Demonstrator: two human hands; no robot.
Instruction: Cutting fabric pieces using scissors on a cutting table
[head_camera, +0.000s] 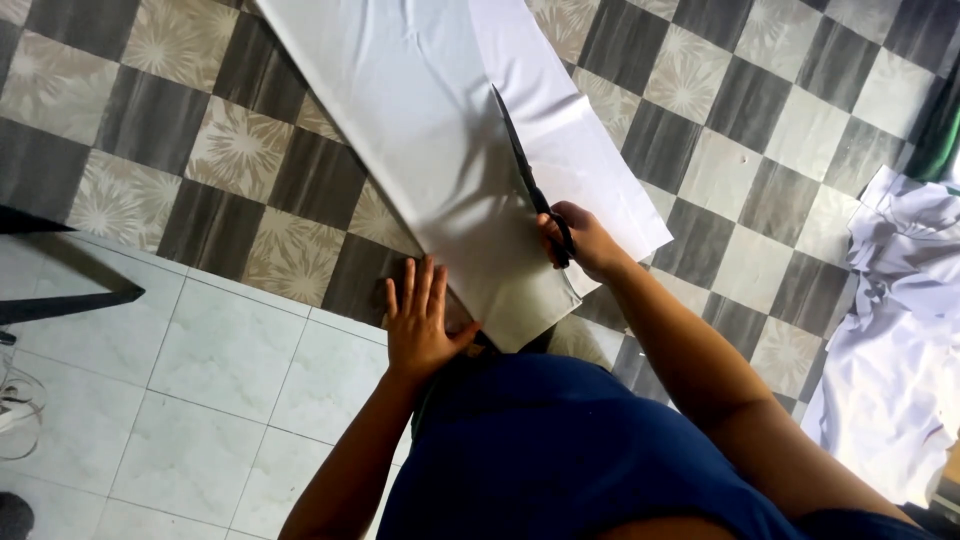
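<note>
View: we look down from a head-worn camera at a person in a dark blue top, both arms reaching forward over the floor.
Cloth: we see a long strip of white fabric lying on a patterned floor mat of dark and pale squares, running away from the person.
Right hand: the right hand is closed through the handles of black scissors; the blades point away along the fabric (we cannot quite tell how far apart they stand).
Left hand: the left hand lies open and flat, fingers spread, pressing the near left edge of the fabric.
Surroundings: pale floor tiles lie at lower left, and a heap of crumpled white cloth sits well apart on the right.
</note>
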